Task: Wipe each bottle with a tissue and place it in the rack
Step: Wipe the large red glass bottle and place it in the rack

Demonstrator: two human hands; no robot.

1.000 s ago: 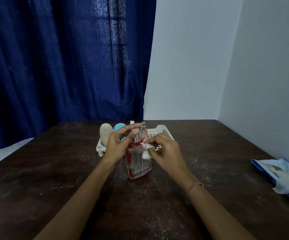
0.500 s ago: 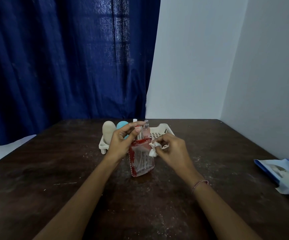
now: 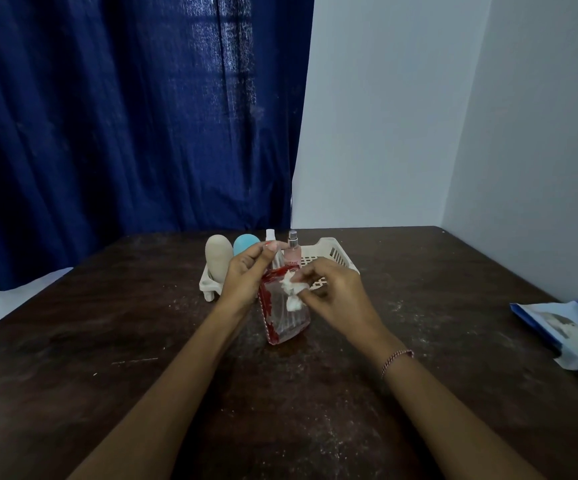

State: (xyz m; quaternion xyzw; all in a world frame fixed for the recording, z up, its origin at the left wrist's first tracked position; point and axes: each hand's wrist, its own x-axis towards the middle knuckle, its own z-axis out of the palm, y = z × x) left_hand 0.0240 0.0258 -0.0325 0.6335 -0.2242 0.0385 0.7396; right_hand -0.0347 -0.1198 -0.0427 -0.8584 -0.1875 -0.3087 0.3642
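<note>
— Two hands, one job: the left hand (image 3: 244,282) grips the top of the clear red-edged bottle (image 3: 285,322), which stands on the table (image 3: 107,341), and the right hand (image 3: 336,297) pinches a wadded tissue (image 3: 292,296) against its front face.
— What worries you?
— The hold is high and the base looks narrow; a hard sideways rub could tip it, I judge, or skid it across the dusty wood.
— And farther back?
— The rack (image 3: 334,252) sits just behind, four bottles (image 3: 218,261) crowding its left end. Set in carelessly, this one could knock the pink spray bottle (image 3: 293,252) over.
</note>
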